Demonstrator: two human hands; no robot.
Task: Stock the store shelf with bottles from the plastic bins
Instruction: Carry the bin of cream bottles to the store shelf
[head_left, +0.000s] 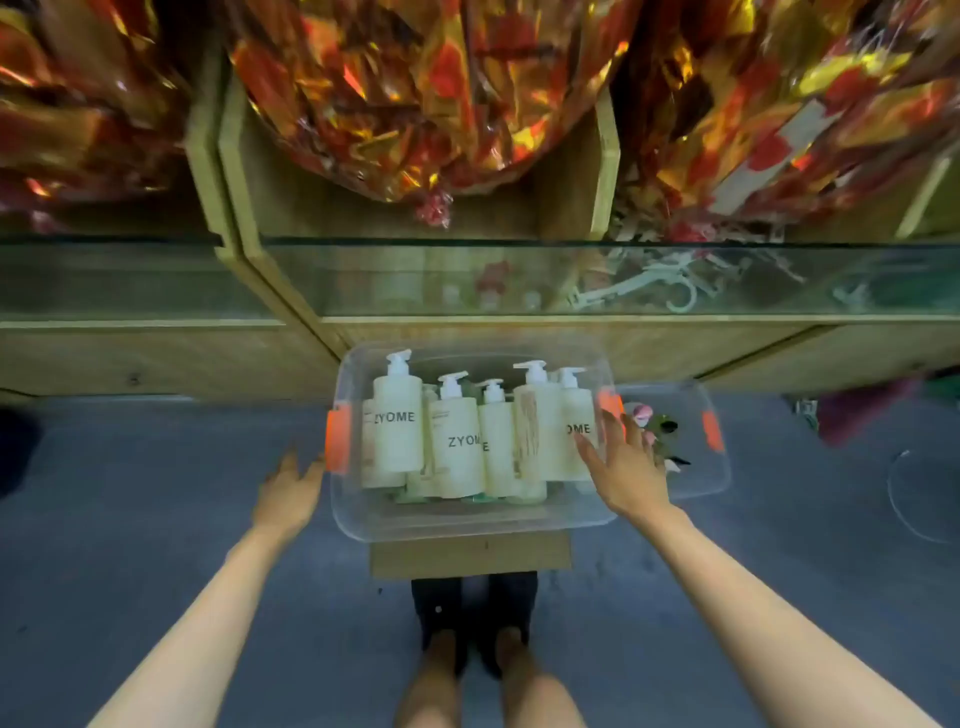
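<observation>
While both hands hover open at its sides, the clear bin (467, 517) of bottles sits on a wooden block (470, 558), near the shelf (571, 325).
Head view: the left hand (288, 493), fingers spread, is just beside the bin's left orange latch (337, 439); the right hand (626, 467), fingers straight, overlaps its right edge. White ZYOME pump bottles (398, 426) crowd the bin. A second clear bin (701, 467) sits just right; foil-wrapped bundles (415, 78) fill the far shelf.

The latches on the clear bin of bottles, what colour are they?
Orange. The latches on the clear bin show best in the head view.
</observation>
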